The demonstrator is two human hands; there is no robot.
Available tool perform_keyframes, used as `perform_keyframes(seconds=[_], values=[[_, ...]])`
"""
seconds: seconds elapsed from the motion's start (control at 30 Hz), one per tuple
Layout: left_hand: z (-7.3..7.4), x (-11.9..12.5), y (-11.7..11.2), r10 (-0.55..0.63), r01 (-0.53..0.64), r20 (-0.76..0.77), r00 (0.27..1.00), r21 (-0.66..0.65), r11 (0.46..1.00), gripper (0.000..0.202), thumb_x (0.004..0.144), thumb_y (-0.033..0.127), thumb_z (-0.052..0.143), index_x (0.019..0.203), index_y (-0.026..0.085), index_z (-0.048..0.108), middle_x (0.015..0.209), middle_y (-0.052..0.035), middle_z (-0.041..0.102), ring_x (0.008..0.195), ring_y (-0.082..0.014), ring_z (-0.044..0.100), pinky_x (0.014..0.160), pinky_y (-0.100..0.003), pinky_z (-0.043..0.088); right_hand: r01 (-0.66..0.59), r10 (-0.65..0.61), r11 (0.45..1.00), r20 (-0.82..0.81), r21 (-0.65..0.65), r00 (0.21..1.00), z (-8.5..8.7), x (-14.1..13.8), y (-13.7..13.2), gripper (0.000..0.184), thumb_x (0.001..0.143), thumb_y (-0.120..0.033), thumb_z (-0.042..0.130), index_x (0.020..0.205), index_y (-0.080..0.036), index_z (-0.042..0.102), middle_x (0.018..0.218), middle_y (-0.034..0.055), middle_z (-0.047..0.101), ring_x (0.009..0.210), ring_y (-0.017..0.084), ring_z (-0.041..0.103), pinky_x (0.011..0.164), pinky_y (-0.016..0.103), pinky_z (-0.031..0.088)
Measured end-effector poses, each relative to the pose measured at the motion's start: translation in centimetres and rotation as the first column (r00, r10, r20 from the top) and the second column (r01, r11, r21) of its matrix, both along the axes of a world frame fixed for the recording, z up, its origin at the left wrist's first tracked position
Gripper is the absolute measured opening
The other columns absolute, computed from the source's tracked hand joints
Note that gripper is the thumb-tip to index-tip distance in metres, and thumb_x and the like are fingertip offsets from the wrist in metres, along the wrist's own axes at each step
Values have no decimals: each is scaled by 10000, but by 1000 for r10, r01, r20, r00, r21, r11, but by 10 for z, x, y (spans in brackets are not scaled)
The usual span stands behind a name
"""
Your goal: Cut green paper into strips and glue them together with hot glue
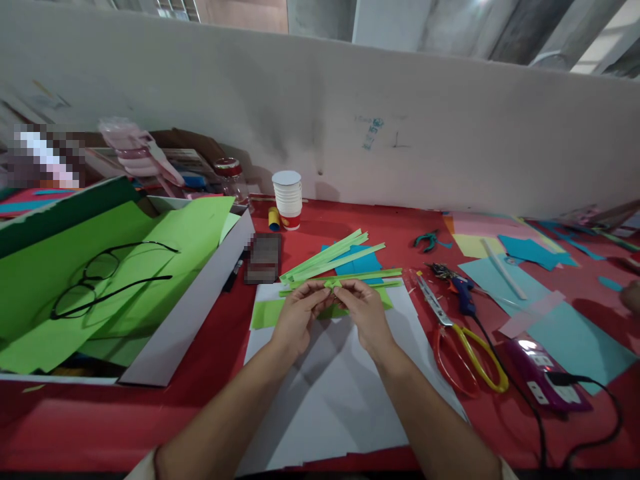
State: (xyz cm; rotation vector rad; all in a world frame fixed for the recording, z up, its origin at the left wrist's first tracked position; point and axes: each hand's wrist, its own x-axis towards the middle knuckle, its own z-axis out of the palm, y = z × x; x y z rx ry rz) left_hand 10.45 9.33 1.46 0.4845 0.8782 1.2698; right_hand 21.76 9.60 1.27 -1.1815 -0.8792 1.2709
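Close together over the top of a white sheet (pixel 345 387), my left hand (pixel 300 310) and my right hand (pixel 364 310) pinch a small piece of green paper (pixel 333 285) between their fingertips. Its exact shape is partly hidden by the fingers. Beneath and beyond the hands lie a wider green paper strip (pixel 265 315) and several narrow light-green paper strips (pixel 325 255). Blue paper (pixel 360 260) shows under those strips.
Scissors (pixel 465 350), a glue gun (pixel 463 293), a purple power box (pixel 545 377) with cords and small pliers (pixel 426 241) lie at right. A box (pixel 200 320) with green paper and eyeglasses (pixel 85 287) stands left. Paper cups (pixel 288 200) stand near the white partition (pixel 320 113).
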Motion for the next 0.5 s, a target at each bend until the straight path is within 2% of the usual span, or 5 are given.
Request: perform_keyframes(seconds=[0.27,0.4,0.5], values=[[2,1,-2,-3,4,-42,999,12,1000,314,529,182,810,772,166,614,667,34,643,649,-110,634,691,-245,489,-27,30,995,30,-100,999,7,0,0,188,609,-339,705,694,-182,646,617,-21,621,589,124,545,534,229,374],[5,1,-2,-29,30,-68,997,19,999,306,526,197,804,790,150,655,752,-2,677,674,-119,637,734,-271,499,-39,44,996,62,-86,997,9,1,0,167,614,-332,704,691,-190,660,616,-22,625,592,129,542,565,243,397],[5,2,-3,-15,17,-92,996,30,999,285,510,190,806,749,149,657,727,5,670,678,-123,634,744,-279,495,-49,53,997,76,-56,996,6,2,1,167,628,-343,703,689,-192,663,616,-24,621,599,134,539,580,248,407]])
